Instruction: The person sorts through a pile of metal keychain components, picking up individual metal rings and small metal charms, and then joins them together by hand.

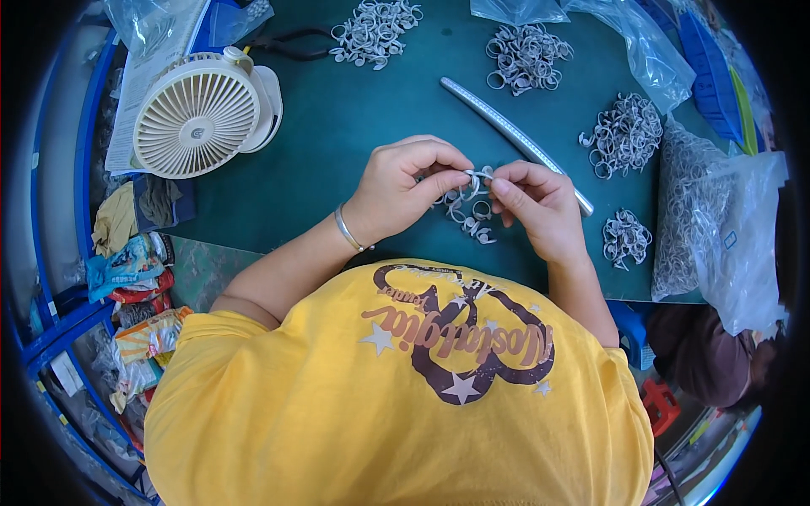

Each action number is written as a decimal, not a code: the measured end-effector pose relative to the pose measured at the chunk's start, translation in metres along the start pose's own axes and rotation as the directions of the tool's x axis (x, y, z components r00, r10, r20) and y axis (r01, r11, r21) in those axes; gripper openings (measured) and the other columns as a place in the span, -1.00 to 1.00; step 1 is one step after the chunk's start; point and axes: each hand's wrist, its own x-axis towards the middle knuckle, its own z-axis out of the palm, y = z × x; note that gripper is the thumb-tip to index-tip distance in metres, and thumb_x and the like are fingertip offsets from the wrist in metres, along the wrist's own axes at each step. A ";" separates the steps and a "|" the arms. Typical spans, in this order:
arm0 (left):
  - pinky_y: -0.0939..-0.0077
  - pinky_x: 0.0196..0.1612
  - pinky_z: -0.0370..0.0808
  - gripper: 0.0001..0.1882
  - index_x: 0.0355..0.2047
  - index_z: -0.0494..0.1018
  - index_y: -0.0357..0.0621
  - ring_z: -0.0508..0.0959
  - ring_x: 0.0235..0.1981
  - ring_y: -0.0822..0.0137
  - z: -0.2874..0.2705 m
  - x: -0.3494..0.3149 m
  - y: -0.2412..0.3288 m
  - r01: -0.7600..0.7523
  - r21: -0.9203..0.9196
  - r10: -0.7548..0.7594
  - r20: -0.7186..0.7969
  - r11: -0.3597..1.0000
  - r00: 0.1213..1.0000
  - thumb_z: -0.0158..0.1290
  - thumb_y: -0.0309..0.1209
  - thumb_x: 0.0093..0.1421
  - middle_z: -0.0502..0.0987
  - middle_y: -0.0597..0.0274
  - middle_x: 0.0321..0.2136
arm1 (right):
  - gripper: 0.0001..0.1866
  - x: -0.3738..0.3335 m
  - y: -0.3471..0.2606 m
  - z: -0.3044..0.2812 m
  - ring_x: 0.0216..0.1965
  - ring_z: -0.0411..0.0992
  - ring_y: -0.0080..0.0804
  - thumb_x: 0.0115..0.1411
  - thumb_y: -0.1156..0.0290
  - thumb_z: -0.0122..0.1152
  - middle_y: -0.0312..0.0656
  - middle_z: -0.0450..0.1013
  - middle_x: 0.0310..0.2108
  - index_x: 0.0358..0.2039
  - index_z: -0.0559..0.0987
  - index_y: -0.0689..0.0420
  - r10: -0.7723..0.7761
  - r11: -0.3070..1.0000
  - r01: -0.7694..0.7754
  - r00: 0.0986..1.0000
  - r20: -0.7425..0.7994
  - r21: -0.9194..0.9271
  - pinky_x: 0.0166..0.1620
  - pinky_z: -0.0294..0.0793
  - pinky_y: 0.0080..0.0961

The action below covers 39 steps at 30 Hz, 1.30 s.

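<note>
Near the middle of the green table (337, 101), my left hand (403, 184) and my right hand (544, 207) meet, both closed in a pinch. Between their fingertips is a small grey metal ring (478, 174), with a hand on either side of it. Its finer detail is too small to make out. Under the fingers lies a loose group of similar rings (477, 229), some with small round discs, partly hidden by my hands. A silver tapered ring mandrel (506, 131) with markings lies slantwise just beyond my right hand.
Ring piles lie at the back (375, 32), back right (528, 59), right (626, 135) and near right (627, 239). A ring-filled plastic bag (692, 202) stands at the right edge. A white fan (198, 116) and dark-handled pliers (295, 44) sit at left. Another person's dark sleeve (700, 350) shows at right.
</note>
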 end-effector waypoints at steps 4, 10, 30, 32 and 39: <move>0.66 -0.34 0.54 -0.91 -0.30 0.51 -0.34 0.57 -0.40 0.48 -0.001 0.001 0.002 0.024 -0.155 -0.021 0.027 0.988 0.999 0.09 -0.61 0.16 0.53 0.16 -0.28 | -0.93 -0.001 0.006 0.001 -0.45 0.38 -0.69 0.19 0.49 0.23 -0.34 0.47 -0.43 -0.36 0.56 0.21 -0.234 0.964 0.240 0.970 0.066 -0.115 -0.40 0.36 -0.77; 0.68 -0.38 0.50 -0.93 -0.31 0.52 -0.31 0.55 -0.41 0.48 -0.003 0.004 0.007 -0.173 -0.067 0.177 0.053 0.983 0.983 0.08 -0.61 0.17 0.49 0.17 -0.31 | -0.91 -0.005 -0.004 0.000 -0.42 0.41 -0.64 0.20 0.49 0.21 -0.32 0.46 -0.42 -0.33 0.52 0.22 0.075 0.996 -0.063 0.981 0.182 -0.068 -0.35 0.40 -0.73; 0.58 -0.28 0.49 -0.83 -0.32 0.56 -0.22 0.57 -0.31 0.36 -0.001 0.004 0.007 -0.268 0.112 0.259 0.084 0.957 0.962 0.21 -0.58 0.03 0.59 0.16 -0.33 | -0.94 -0.003 0.009 0.005 -0.35 0.49 -0.46 0.09 0.57 0.29 -0.17 0.53 -0.33 -0.41 0.60 0.28 -0.155 0.988 0.152 0.985 0.071 0.040 -0.30 0.49 -0.61; 0.51 -0.24 0.51 -0.81 -0.32 0.56 -0.21 0.59 -0.29 0.31 -0.001 0.004 0.008 -0.293 0.163 0.286 0.066 0.942 0.956 0.21 -0.61 0.00 0.61 0.13 -0.31 | -0.93 -0.003 0.007 0.007 -0.34 0.49 -0.43 0.04 0.59 0.31 -0.16 0.52 -0.33 -0.42 0.59 0.27 -0.304 0.921 0.309 0.951 0.057 -0.238 -0.30 0.48 -0.59; 0.51 -0.21 0.53 -0.82 -0.37 0.55 -0.21 0.60 -0.25 0.28 0.000 0.006 0.008 -0.298 0.139 0.293 0.059 0.944 0.954 0.22 -0.66 -0.03 0.61 0.11 -0.27 | -0.92 -0.005 0.011 0.018 -0.34 0.48 -0.47 0.04 0.63 0.29 -0.16 0.49 -0.32 -0.44 0.55 0.26 -0.434 0.849 0.385 0.899 -0.060 -0.362 -0.28 0.46 -0.64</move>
